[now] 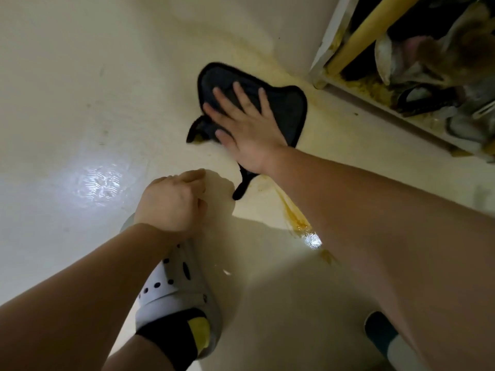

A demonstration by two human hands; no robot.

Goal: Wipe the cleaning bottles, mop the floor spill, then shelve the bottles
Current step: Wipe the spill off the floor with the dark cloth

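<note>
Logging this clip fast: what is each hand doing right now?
Left hand: fingers curled, holding nothing visible.
Right hand: open, fingers spread flat, pressing the black cloth on the floor.

The cloth (286,111) is black and the floor (80,76) is cream. The spill (293,216) is amber. The grey shoe (201,285) has dark round holes.

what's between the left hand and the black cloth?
Head view: only bare, shadowed floor between left hand and black cloth; its narrow tail ends nearest the hand.
</note>
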